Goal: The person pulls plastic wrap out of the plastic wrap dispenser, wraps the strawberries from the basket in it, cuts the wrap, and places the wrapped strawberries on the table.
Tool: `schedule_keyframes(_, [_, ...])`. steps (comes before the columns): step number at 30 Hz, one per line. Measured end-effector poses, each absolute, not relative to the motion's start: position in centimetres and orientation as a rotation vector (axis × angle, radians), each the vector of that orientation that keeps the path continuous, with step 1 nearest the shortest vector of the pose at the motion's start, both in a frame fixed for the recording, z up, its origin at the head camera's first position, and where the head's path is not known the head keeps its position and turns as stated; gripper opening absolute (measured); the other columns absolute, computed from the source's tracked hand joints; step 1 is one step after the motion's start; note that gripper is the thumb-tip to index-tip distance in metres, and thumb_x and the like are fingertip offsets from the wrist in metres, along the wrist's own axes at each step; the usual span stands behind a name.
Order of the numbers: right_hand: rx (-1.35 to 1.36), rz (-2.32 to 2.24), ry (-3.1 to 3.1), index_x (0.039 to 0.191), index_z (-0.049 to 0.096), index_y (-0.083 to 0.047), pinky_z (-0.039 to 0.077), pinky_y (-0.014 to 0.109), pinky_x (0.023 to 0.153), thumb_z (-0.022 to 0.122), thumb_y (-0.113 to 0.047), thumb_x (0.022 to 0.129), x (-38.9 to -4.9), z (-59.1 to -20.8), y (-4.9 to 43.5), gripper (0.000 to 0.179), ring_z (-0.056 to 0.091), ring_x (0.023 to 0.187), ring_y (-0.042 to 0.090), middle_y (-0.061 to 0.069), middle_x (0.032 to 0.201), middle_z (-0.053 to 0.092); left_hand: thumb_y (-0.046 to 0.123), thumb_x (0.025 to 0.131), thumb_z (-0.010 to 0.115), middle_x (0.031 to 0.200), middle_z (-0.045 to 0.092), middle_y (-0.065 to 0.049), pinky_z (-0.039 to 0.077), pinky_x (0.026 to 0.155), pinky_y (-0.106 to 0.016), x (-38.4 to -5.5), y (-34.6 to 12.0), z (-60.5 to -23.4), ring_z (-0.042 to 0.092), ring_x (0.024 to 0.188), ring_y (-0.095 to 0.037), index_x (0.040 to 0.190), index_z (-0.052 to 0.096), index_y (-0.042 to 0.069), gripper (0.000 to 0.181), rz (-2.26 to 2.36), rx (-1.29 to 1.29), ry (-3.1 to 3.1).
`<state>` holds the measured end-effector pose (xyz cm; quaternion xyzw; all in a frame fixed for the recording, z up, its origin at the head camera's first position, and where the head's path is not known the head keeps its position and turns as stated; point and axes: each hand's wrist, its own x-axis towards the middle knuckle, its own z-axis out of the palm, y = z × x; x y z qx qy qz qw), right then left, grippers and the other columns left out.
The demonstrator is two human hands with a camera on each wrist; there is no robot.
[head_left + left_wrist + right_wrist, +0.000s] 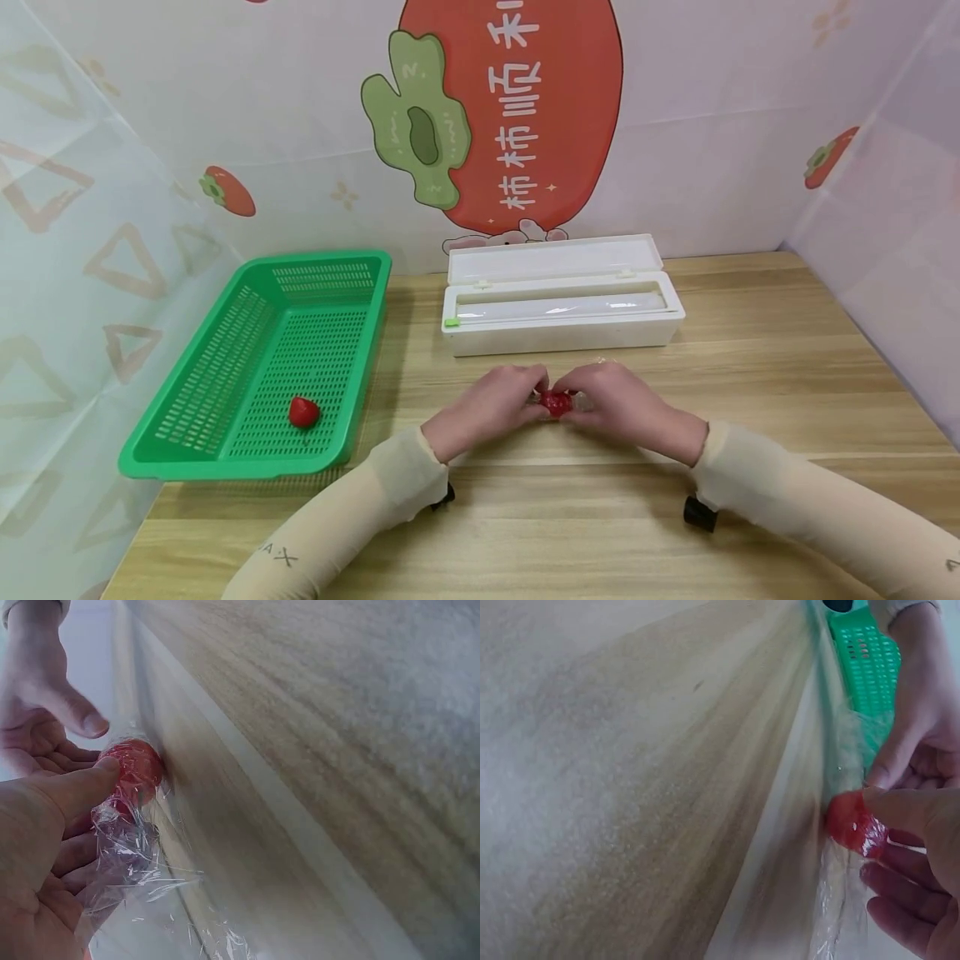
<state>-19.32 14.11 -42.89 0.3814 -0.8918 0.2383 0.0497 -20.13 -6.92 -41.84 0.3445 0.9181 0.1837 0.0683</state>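
Observation:
Between my two hands, just above the wooden table, is a red strawberry [557, 403] wrapped in clear cling film. My left hand [491, 407] pinches it from the left, its thumb lying on the red side in the left wrist view. From the right, my right hand [626, 408] holds it with bent thumb and fingers. Crinkled cling film [139, 851] trails off the strawberry beside the left palm. More film [829, 900] hangs past it in the right wrist view. Parts of the strawberry are hidden behind the fingers.
A white cling film dispenser [562, 337] with its lid raised stands behind my hands, a film roll inside. To the left sits a green basket [360, 367] holding another red strawberry [303, 412]. Printed cloth walls [300, 125] bound the table [540, 525] at back and sides.

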Motion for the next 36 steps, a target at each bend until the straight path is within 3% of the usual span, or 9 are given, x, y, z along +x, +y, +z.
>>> schedule_keyframes(8, [1.1,0.527,-2.737,0.104,0.07,-0.015,0.054,0.032,0.074,0.088,-0.026,0.071,-19.1,-43.3,13.4,0.039,0.066,0.081,0.009,-0.006,0.094,0.069,0.03,0.094,0.068,0.087,0.072,0.005,0.051,0.069,-0.022,-20.5,-7.1,-41.9,0.06,0.073,-0.007,0.096,0.071,0.015,0.016,0.454,1.04,2.841])
schedule_keyframes(14, [1.089,0.464,-2.738,0.1,0.067,-0.015,0.05,0.027,0.066,0.086,-0.027,0.076,-19.4,-43.6,12.6,0.033,0.056,0.072,0.005,-0.007,0.086,0.063,0.03,0.095,0.066,0.079,0.071,0.007,0.05,0.068,-0.023,-20.7,-7.2,-41.8,0.059,0.07,-0.005,0.086,0.075,0.017,0.017,0.395,1.06,2.862])
schedule_keyframes(18, [1.083,0.463,-2.726,0.1,0.068,-0.013,0.051,0.028,0.066,0.083,-0.025,0.08,-19.5,-43.7,12.4,0.028,0.058,0.073,0.007,-0.005,0.086,0.065,0.029,0.096,0.064,0.079,0.071,0.006,0.05,0.067,-0.025,-20.6,-7.2,-41.7,0.06,0.071,-0.008,0.083,0.073,0.018,0.02,0.353,1.066,2.888])
schedule_keyframes(24, [1.047,0.495,-2.748,0.103,0.071,-0.013,0.056,0.029,0.071,0.084,-0.024,0.078,-19.5,-43.4,12.6,0.031,0.065,0.078,0.009,-0.003,0.09,0.071,0.028,0.098,0.061,0.09,0.074,0.003,0.057,0.075,-0.027,-20.1,-7.2,-41.2,0.069,0.082,-0.011,0.094,0.076,0.017,0.019,0.317,1.135,2.961])
schedule_keyframes(30, [1.047,0.557,-2.749,0.106,0.073,-0.014,0.057,0.027,0.073,0.086,-0.026,0.076,-19.5,-41.8,13.0,0.035,0.065,0.079,0.005,-0.006,0.089,0.071,0.038,0.091,0.07,0.089,0.074,0.003,0.057,0.07,-0.024,-19.5,-7.1,-40.3,0.069,0.078,-0.01,0.095,0.073,0.016,0.022,0.27,1.303,3.017])
schedule_keyframes(36, [1.086,0.682,-2.774,0.105,0.074,-0.012,0.059,0.028,0.076,0.086,-0.023,0.077,-19.3,-40.2,13.4,0.032,0.066,0.081,0.003,-0.008,0.089,0.073,0.037,0.086,0.076,0.098,0.076,0.002,0.058,0.078,-0.025,-19.1,-7.3,-40.1,0.071,0.088,-0.012,0.105,0.073,0.014,0.03,0.244,1.426,3.089])
